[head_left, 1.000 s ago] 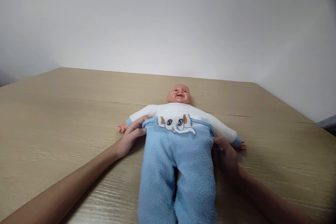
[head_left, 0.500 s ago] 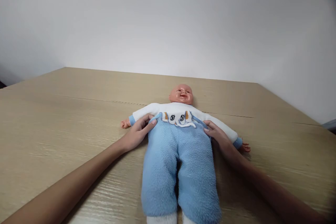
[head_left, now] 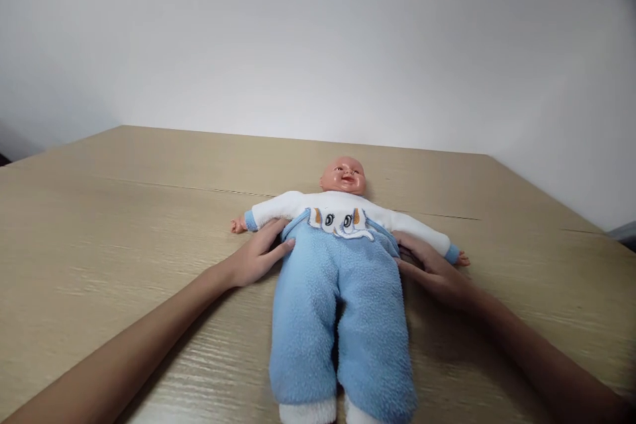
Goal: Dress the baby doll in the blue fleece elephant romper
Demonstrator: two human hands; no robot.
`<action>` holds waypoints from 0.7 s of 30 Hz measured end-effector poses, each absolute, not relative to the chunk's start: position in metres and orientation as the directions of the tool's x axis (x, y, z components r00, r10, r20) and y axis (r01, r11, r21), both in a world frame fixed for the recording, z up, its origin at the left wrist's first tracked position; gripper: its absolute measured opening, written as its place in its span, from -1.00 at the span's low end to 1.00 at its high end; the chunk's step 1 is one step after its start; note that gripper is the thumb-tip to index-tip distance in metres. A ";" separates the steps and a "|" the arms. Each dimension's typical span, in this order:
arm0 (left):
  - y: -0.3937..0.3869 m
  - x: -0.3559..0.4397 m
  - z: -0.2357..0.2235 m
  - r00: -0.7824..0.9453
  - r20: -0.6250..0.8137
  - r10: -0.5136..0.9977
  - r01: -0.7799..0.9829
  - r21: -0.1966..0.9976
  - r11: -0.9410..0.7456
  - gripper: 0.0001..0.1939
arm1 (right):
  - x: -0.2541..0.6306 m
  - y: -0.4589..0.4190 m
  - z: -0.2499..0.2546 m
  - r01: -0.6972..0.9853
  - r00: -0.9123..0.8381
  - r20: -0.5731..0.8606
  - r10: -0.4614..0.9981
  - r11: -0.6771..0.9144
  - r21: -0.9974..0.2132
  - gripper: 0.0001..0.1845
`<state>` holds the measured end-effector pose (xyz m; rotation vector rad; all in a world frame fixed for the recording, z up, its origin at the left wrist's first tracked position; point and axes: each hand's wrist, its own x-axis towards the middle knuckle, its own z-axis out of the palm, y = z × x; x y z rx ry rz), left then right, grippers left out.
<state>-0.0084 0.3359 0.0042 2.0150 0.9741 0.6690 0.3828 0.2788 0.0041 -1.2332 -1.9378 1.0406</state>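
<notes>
Clothed doll (head_left: 338, 258): on its back on the wooden table (head_left: 124, 245), long axis running away from the person, head (head_left: 344, 176) at the far end. The blue trousers (head_left: 311, 305) lie between the hands, waist level with both; neither is clearly nearer. Left hand (head_left: 256, 256) and right hand (head_left: 431, 269) touch opposite sides of the waist, thumbs apart from fingers; whether cloth is pinched cannot be told. Fingertips partly hidden at the doll's flanks; white cuffs (head_left: 308, 412) cut off by the lower edge, feet out of view

Possible office, tabletop (head_left: 149, 225), pale partition (head_left: 318, 53)
</notes>
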 end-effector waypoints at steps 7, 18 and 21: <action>0.327 0.023 -0.006 0.302 0.048 0.952 -0.029 0.999 -0.041 -0.61 | 0.341 0.272 -0.008 -0.128 -0.085 -0.131 0.988 -0.142 -0.982 -0.61; 0.329 0.033 -0.009 0.288 -0.003 0.958 -0.353 0.929 0.109 -0.53 | 0.313 0.271 0.006 -0.362 -0.095 -0.114 0.989 -0.141 -0.922 -0.59; 0.333 0.026 -0.012 0.367 0.057 0.928 -0.316 0.946 0.066 -0.61 | 0.312 0.270 0.008 -0.369 -0.062 -0.107 0.992 -0.123 -0.921 -0.62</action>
